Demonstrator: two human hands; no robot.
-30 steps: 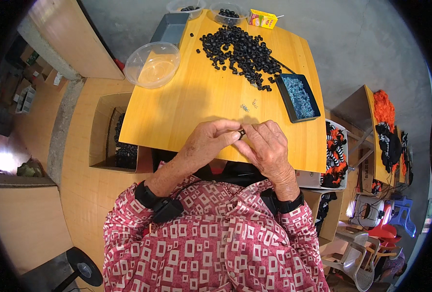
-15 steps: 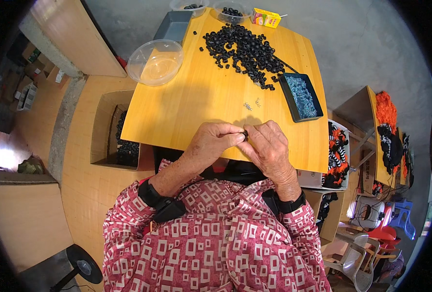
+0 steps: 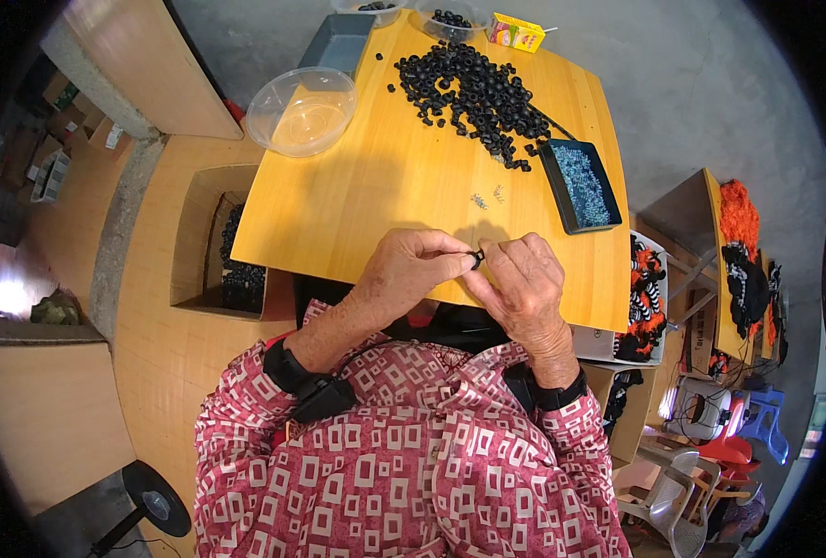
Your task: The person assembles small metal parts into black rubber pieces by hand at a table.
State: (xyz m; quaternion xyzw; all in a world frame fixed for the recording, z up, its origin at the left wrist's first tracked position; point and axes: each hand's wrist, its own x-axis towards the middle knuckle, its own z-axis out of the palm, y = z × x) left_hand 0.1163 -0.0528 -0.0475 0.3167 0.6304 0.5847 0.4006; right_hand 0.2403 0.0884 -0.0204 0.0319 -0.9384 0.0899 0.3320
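Over the near edge of the wooden table (image 3: 311, 246), my left hand (image 3: 406, 270) pinches a small black ring-like plastic part (image 3: 476, 259) between thumb and fingertips. My right hand (image 3: 529, 284) meets it from the other side, thumb and curled fingers at the part. Whether a smaller piece sits in the right fingers is hidden. Just beyond my hands lie a few tiny silvery pieces (image 3: 480, 201), too small to identify. A large heap of similar black parts (image 3: 473, 98) spreads across the far half. At the right, a black tray (image 3: 571, 227) holds many tiny pale bluish pieces.
A clear round bowl (image 3: 257, 116) and a grey tray (image 3: 355, 33) stand at the far left. Two bowls with black parts and a yellow drink carton (image 3: 515, 33) line the far edge. Cardboard boxes (image 3: 194, 242) flank the table; the right box (image 3: 592, 342) holds orange and striped items.
My right hand has shifted slightly right, and its fingers have turned at the black part. More of the part's ring shape shows between my fingertips. The left hand keeps its pinch.
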